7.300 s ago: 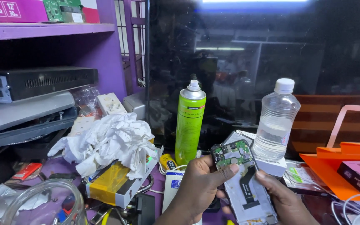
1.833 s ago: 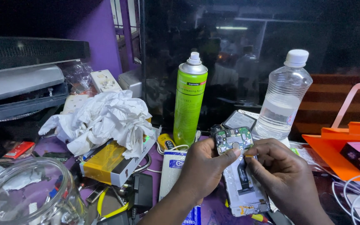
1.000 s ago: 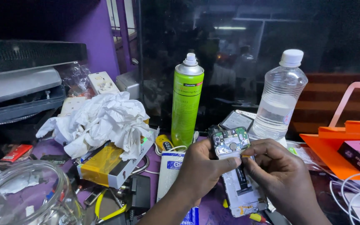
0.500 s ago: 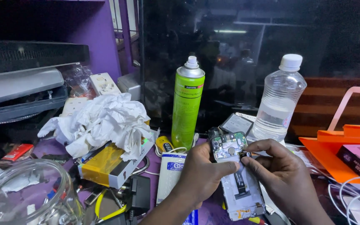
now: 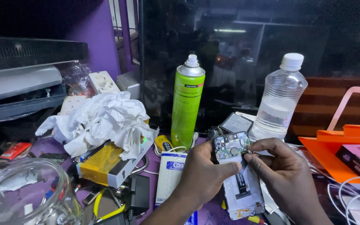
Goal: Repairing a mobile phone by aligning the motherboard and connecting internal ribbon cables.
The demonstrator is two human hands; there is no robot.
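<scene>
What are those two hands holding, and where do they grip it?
An opened phone. The left hand grips its left edge, thumb across the middle; the right hand pinches at its upper right corner.

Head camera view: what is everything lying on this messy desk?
Opened phone: one, grey with green board, held at centre.
Spray can: one, green, behind the phone.
Bottle: one, clear, white cap, right of can.
Tissue: one crumpled heap, white, left.
Box: one, yellow and white, under the tissue.
Jar: one, clear glass, bottom left.
Tray: one, orange, right.
Left hand: grips the phone.
Right hand: pinches at the board's edge.
</scene>
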